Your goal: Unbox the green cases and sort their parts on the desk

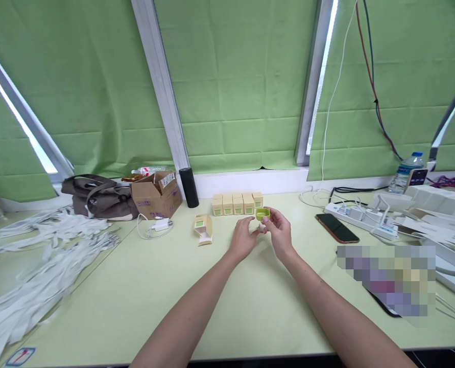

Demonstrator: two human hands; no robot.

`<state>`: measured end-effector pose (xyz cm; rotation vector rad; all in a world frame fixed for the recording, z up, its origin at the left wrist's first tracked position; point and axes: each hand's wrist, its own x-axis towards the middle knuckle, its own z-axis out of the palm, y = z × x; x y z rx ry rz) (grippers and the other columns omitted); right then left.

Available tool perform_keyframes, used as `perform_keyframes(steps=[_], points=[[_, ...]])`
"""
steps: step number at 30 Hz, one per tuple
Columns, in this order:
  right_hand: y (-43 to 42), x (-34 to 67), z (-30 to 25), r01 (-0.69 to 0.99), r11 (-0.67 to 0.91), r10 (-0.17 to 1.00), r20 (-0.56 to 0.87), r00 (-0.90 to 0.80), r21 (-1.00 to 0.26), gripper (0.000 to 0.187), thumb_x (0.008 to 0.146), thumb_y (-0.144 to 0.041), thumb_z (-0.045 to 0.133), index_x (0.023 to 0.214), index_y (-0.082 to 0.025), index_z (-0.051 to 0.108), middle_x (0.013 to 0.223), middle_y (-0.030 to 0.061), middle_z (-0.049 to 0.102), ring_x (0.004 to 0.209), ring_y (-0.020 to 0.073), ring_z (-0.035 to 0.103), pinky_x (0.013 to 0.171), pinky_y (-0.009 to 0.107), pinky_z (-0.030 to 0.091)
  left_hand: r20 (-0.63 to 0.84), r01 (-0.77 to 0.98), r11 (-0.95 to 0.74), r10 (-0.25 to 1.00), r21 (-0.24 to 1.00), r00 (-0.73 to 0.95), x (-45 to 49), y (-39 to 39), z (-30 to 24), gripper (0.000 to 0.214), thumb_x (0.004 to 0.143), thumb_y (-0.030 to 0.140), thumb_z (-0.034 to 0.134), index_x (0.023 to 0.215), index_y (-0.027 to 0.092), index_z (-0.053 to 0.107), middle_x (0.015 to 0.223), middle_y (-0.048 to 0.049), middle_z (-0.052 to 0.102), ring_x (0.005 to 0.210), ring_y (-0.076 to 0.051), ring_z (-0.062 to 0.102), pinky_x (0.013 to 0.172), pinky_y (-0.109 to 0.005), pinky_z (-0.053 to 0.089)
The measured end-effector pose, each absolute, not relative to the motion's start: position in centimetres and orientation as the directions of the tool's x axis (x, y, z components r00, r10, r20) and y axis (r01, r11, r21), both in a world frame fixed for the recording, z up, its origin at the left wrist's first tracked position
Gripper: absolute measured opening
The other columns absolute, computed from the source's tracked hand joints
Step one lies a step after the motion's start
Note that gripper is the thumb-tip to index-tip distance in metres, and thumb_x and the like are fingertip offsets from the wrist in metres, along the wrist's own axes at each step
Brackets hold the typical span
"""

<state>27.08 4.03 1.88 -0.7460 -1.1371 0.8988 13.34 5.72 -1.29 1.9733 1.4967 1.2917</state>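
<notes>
Could drop the lime-green rounded container [262, 213], pinched in right hand [281, 232] with left hand [243, 239] loosely spread, through slack grip.

Small container [263, 214]: lime green. I log the small boxes [238, 203] as tan, marked with green squares; opened carton [200, 224], tan with a green square too. Tabletop [143, 301]: pale yellow-green. Cylinder [189, 187]: black. Cardboard box [150, 201]: brown, purple print. I read the blinds [235, 92] as plain green, straps [47, 276] white.
</notes>
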Motion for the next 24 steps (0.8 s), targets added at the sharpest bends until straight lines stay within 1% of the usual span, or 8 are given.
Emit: perform_keyframes(steps=[3,4,7,10,13,19,21,24], points=[[3.3,26.2,1.9,-0.31,0.405,0.912,0.405,0.066,-0.86,0.05,0.08,-0.047,0.079,0.121,-0.02,0.067,0.1,0.0088,0.075,0.08,0.0215,0.066,0.054,0.029,0.052,0.497,0.573,-0.41,0.868,0.71,0.006,10.8,4.0,-0.1,0.051,0.091,0.012,0.065,0.141,0.023,0.06,0.141,-0.0126,0.065,0.134,-0.027,0.058,0.115,-0.047,0.046],[3.0,25.8,1.9,-0.326,0.396,0.913,0.406,0.042,-0.858,0.05,0.08,-0.046,0.079,0.121,-0.021,0.067,0.101,0.0087,0.075,0.082,0.022,0.067,0.055,0.029,0.053,0.555,0.566,-0.461,0.831,0.683,0.007,9.9,3.3,0.4,0.05,0.093,0.013,0.064,0.141,0.025,0.059,0.141,-0.0119,0.065,0.134,-0.027,0.059,0.114,-0.048,0.047],[2.0,24.6,2.0,-0.343,0.394,0.902,0.43,-0.034,-0.853,0.047,0.076,-0.041,0.083,0.116,-0.024,0.067,0.109,0.0093,0.075,0.094,0.0251,0.069,0.058,0.031,0.058,0.729,0.586,-0.634,0.677,0.505,0.104,7.2,1.3,2.0,0.053,0.094,0.015,0.065,0.144,0.029,0.056,0.141,-0.0098,0.065,0.133,-0.027,0.059,0.111,-0.049,0.051],[1.0,23.6,2.2,-0.35,0.398,0.881,0.46,-0.112,-0.848,0.045,0.074,-0.038,0.085,0.113,-0.026,0.066,0.112,0.0081,0.075,0.103,0.0266,0.068,0.065,0.034,0.063,0.828,0.595,-0.741,0.518,0.311,0.213,5.4,-0.3,2.9,0.051,0.097,0.02,0.066,0.145,0.029,0.054,0.136,-0.0101,0.069,0.131,-0.028,0.061,0.111,-0.052,0.052],[0.2,23.0,2.4,-0.341,0.403,0.863,0.476,-0.166,-0.849,0.042,0.076,-0.037,0.084,0.113,-0.027,0.066,0.111,0.0068,0.074,0.103,0.0251,0.067,0.073,0.037,0.064,0.868,0.598,-0.769,0.437,0.225,0.235,4.7,-1.4,3.0,0.045,0.099,0.018,0.063,0.142,0.028,0.057,0.132,-0.0099,0.072,0.126,-0.027,0.065,0.108,-0.052,0.054],[-0.6,23.0,2.3,-0.217,0.473,0.848,0.508,-0.151,-0.854,0.039,0.083,-0.037,0.08,0.118,-0.027,0.067,0.119,0.0079,0.071,0.106,0.025,0.066,0.081,0.04,0.064,0.89,0.607,-0.765,0.409,0.213,0.203,4.7,-2.3,2.8,0.037,0.099,0.018,0.064,0.134,0.029,0.063,0.128,-0.0079,0.075,0.12,-0.026,0.069,0.104,-0.049,0.056],[-1.0,23.0,2.2,-0.158,0.523,0.827,0.543,-0.145,-0.838,0.041,0.087,-0.036,0.076,0.126,-0.028,0.065,0.126,0.0088,0.069,0.108,0.0252,0.066,0.082,0.04,0.064,0.891,0.606,-0.759,0.419,0.237,0.175,4.8,-2.5,2.9,0.036,0.099,0.02,0.066,0.134,0.029,0.064,0.126,-0.0076,0.076,0.117,-0.026,0.07,0.103,-0.047,0.057],[-1.4,23.1,2.0,-0.08,0.619,0.762,0.623,-0.177,-0.781,0.05,0.093,-0.031,0.068,0.141,-0.031,0.056,0.138,0.0101,0.063,0.115,0.026,0.064,0.085,0.041,0.064,0.877,0.598,-0.734,0.47,0.323,0.103,4.7,-2.9,3.1,0.034,0.097,0.024,0.069,0.131,0.028,0.065,0.12,-0.0082,0.077,0.112,-0.026,0.071,0.099,-0.045,0.058]])
